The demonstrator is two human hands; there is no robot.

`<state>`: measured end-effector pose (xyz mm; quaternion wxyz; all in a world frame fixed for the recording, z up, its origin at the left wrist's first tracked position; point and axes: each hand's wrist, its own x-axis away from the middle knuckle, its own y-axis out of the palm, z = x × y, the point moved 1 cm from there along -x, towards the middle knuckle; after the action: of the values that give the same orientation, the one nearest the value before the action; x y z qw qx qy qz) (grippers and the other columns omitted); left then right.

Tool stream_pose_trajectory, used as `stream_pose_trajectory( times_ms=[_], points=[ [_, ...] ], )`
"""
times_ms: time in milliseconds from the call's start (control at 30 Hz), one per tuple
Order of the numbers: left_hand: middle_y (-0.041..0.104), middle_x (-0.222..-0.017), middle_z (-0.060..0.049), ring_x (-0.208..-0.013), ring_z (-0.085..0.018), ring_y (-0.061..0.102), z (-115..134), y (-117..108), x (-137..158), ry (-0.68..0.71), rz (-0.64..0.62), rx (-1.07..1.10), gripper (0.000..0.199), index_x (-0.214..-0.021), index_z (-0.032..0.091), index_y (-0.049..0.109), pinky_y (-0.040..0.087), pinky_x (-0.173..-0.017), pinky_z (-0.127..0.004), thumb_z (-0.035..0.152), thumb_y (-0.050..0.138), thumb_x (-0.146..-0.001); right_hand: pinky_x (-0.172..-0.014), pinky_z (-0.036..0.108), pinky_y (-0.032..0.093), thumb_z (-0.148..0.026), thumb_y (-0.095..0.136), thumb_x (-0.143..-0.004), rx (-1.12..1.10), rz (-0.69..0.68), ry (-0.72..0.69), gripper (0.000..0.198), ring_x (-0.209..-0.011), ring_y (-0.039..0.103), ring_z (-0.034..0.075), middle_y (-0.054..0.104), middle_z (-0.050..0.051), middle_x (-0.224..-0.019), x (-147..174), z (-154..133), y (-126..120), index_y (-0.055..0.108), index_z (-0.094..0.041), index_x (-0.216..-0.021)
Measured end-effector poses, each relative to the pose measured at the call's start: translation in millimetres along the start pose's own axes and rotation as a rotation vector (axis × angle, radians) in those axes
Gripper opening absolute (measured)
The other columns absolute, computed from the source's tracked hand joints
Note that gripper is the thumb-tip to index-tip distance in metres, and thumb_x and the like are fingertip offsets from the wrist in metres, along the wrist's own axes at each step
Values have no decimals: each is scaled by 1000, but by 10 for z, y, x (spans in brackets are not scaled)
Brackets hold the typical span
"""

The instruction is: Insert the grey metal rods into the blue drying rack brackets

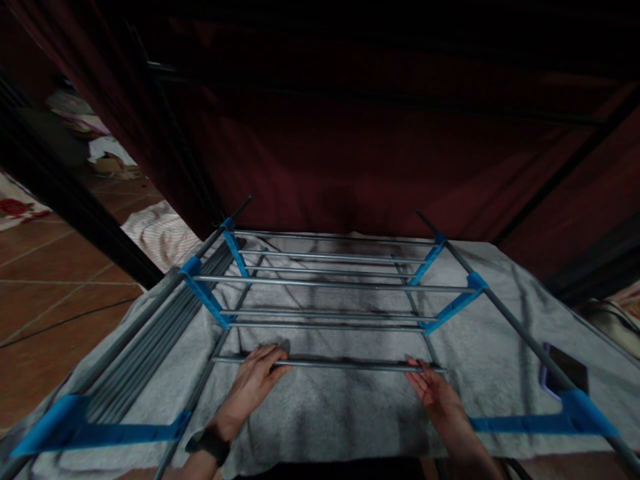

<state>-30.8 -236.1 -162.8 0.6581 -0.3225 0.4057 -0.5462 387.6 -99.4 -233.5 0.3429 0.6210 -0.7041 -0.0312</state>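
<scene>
A rack of grey metal tubes (523,340) with blue plastic brackets (453,310) lies on a grey cloth. My left hand (263,370), a dark band (209,445) on its wrist, is closed over the left part of a thin grey metal rod (345,365). Near the rod's right end, my right hand (431,387) grips it with the fingertips. The rod spans the two inner side tubes, nearer to me than the other crossbars (325,283). Whether its ends are seated in the tubes I cannot tell.
Several loose grey rods (155,343) lie bundled along the rack's left side. A phone (564,370) rests on the grey cloth (350,427) at the right. Dark red curtains (340,160) hang behind. A cable (65,323) crosses the tiled floor (70,280).
</scene>
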Motion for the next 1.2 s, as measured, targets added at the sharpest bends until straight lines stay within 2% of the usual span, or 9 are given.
stream_pose_trajectory(
  times_ms=[100, 267, 433, 600, 700, 900, 1000, 1100, 1200],
  points=[
    [73, -100, -4, -100, -24, 67, 7, 2, -7, 11, 10, -11, 21, -96, 25, 70, 53, -90, -38, 43, 61, -94, -85, 39, 63, -28, 86, -60, 7, 12, 2, 27, -96, 74, 26, 78, 8, -96, -4, -1, 0, 75, -19, -83],
    [72, -110, -5, -106, -23, 66, -100, 38, 60, 90, 50, -123, 27, -111, 26, 70, 50, -98, -42, 41, 49, -101, -85, 34, 63, -26, 86, -58, 3, 54, 10, 25, -94, 74, 23, 78, 6, -93, 12, -32, 40, 74, -20, -80],
    [71, -111, -7, -105, -23, 65, -200, 31, 175, 77, 75, -277, 30, -114, 24, 69, 48, -99, -41, 31, 43, -102, -91, 33, 61, -35, 86, -62, 21, 88, 3, 25, -99, 72, 21, 77, 4, -94, 70, -57, 76, 72, -22, -79],
    [68, -120, -9, -112, -23, 62, -113, 58, 208, 61, -6, -405, 39, -123, 23, 65, 46, -104, -43, 9, 42, -95, -100, 32, 56, -39, 87, -68, 16, 158, 32, 26, -89, 72, 15, 73, -3, -81, 70, -38, 8, 70, -24, -80],
    [67, -120, -9, -116, -23, 60, -65, 90, 184, 57, -57, -422, 43, -126, 21, 63, 45, -106, -43, 5, 41, -93, -104, 34, 54, -39, 87, -70, 32, 110, 5, 27, -96, 72, 15, 75, -2, -89, 60, -21, -45, 72, -23, -86],
    [64, -122, -9, -119, -22, 58, -63, 139, 127, 68, -84, -395, 39, -130, 21, 58, 42, -108, -44, 11, 37, -99, -106, 33, 54, -36, 86, -71, 88, 37, -4, 24, -112, 68, 16, 76, -1, -101, 58, -19, -96, 73, -25, -88],
    [64, -119, -12, -115, -24, 58, -22, 137, 81, 96, -114, -372, 32, -126, 18, 60, 42, -105, -44, 27, 39, -104, -106, 31, 53, -35, 84, -73, 117, 19, -3, 20, -115, 67, 15, 76, -1, -106, 51, -31, -110, 73, -27, -88],
    [64, -114, -13, -110, -26, 58, 25, 128, 46, 99, -112, -339, 40, -122, 16, 61, 42, -103, -45, 45, 40, -104, -109, 33, 51, -32, 81, -74, 132, 26, -7, 16, -116, 67, 16, 75, -1, -112, 49, -42, -116, 73, -27, -88],
    [63, -110, -12, -108, -25, 58, 43, 134, 42, 98, -112, -349, 43, -121, 16, 61, 41, -100, -43, 47, 36, -104, -114, 35, 47, -32, 78, -78, 143, 32, 0, 14, -118, 66, 17, 74, 1, -115, 57, -54, -95, 74, -27, -89]
  ],
)
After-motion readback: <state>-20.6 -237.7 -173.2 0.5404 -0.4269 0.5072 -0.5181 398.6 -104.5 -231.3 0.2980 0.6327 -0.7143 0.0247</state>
